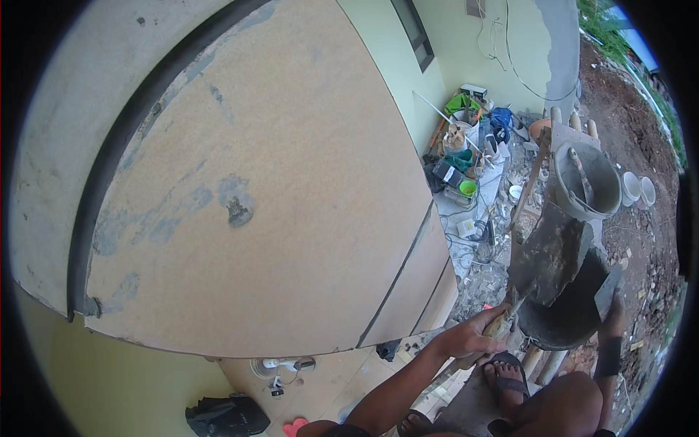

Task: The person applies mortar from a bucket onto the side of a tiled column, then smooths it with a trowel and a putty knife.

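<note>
My left hand [477, 336] is wrapped round the worn handle of a wide trowel [551, 255]. Its broad blade, smeared with grey mortar, reaches over a dark round bucket [561, 324]. Beside that bucket's right rim is my right hand [614, 320], closed at the lower end of a flat grey plate [607, 291], with its fingers partly hidden. Just beyond the trowel stands a larger grey bucket [587, 178], in which a long-handled tool [580, 175] leans against the wall.
A large tan panel [306, 182] with grey smears fills the left and middle. My sandalled foot [507, 375] rests on a narrow plank [473, 404], raised above the floor. Tools and bags [466, 146] are heaped by the wall. White buckets [638, 189] stand on the soil at right.
</note>
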Tool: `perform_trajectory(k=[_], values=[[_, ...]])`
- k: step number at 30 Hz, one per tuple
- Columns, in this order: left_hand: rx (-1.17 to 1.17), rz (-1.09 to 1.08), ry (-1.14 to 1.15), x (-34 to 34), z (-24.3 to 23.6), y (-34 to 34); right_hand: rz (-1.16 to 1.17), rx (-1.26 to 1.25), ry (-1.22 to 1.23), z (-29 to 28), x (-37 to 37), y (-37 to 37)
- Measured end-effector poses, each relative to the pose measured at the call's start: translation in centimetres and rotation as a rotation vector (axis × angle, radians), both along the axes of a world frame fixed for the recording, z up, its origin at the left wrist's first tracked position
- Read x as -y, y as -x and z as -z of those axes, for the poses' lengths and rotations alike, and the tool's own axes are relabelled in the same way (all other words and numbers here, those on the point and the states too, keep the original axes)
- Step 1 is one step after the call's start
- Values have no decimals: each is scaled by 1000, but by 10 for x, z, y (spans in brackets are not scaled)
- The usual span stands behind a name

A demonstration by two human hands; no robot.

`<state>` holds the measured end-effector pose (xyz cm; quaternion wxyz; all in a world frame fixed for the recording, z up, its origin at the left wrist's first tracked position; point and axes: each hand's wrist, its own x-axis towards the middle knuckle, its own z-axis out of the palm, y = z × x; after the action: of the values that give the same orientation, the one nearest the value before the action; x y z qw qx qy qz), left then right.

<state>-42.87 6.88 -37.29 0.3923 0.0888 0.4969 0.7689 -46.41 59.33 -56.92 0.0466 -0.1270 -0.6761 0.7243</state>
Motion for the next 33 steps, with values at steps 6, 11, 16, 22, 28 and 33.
perform_trajectory(k=[6, 11, 16, 22, 28, 33], values=[[66, -87, -155, -8, -28, -1, 273, -74, 197, -76, 32, 5], [-57, -213, -208, 8, -29, 12, 317, -243, 173, -201, 118, 28], [-196, -326, -89, 13, -29, 15, -74, -315, 272, -288, 203, 38], [-341, -469, -17, 11, -31, 16, -314, -362, -161, -353, 255, 27], [-534, -619, 103, 8, -33, 18, -440, -508, -141, -361, 287, 33], [-632, -657, 226, 10, -43, 19, -426, -641, -282, -369, 293, 42]])
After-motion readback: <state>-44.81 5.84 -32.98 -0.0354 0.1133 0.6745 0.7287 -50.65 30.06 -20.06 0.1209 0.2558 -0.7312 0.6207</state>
